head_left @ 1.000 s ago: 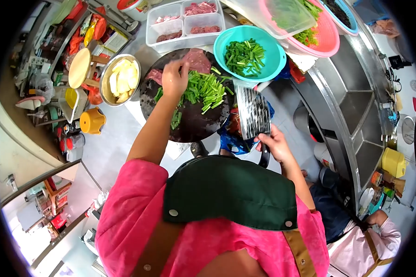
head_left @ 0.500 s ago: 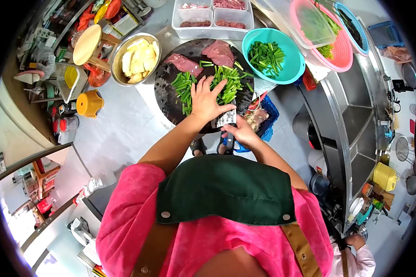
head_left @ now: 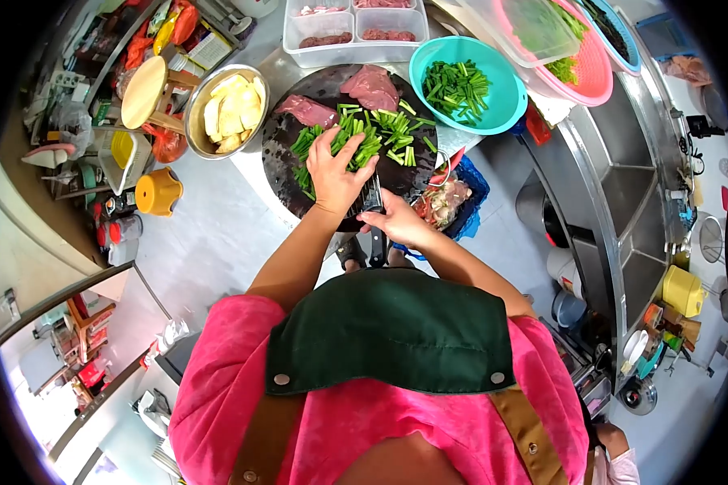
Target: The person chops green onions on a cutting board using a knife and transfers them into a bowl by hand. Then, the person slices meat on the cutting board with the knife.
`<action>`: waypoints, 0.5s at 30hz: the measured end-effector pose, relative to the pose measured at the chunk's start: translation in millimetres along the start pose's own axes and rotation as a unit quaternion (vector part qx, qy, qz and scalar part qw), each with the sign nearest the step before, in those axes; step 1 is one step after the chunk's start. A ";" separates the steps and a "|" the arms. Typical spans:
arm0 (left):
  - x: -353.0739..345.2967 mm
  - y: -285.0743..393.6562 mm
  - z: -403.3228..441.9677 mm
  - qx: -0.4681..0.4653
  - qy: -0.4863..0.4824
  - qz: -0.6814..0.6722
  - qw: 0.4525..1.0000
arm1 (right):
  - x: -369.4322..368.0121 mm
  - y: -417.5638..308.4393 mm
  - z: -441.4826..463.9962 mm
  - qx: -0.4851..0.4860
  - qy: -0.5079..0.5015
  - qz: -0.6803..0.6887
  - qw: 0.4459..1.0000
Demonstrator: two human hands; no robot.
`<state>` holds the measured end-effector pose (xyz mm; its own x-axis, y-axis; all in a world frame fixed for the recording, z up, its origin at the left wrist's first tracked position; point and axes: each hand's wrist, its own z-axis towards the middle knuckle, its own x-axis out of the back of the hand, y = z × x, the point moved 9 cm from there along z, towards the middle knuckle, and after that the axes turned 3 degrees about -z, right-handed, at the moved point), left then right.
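1. Legible texts, labels, brands, numbers, signs: none.
2. Yellow-and-white box (head_left: 211, 52), on the far side of the left grip (head_left: 336, 178) and well off to its left: one printed face; lettering too small and blurred to read.

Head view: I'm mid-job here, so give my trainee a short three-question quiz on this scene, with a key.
1. Which hand holds the black-handled metal cleaver?
2. True or false: the round turquoise plastic bowl holds pale yellow chunks.
3. Fill in the number: ___ large raw red meat pieces lie on the round dark chopping board.

Key: 1. The right hand. 2. False; it holds cut green stalks. 3. Two.
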<state>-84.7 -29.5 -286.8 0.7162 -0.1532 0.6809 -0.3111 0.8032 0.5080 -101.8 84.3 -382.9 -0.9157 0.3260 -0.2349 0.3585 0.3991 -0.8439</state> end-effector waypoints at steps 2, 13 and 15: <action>-3.6 11.3 14.1 -0.016 0.000 -0.009 1.000 | 8.2 -15.2 -6.6 0.034 0.023 0.029 0.999; -151.2 108.6 134.5 -0.005 -0.132 -0.101 0.986 | 154.3 -110.4 -47.5 0.061 0.201 0.158 0.965; -193.5 98.8 138.0 0.059 -0.192 -0.107 0.974 | 185.1 -111.3 -56.2 0.042 0.283 0.172 0.943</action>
<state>-340.3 0.1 -295.6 0.4937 -0.5323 0.6877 -0.2655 0.6608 0.7021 -301.0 148.3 -305.3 -0.4965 0.8382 -0.2256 0.5790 0.1262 -0.8055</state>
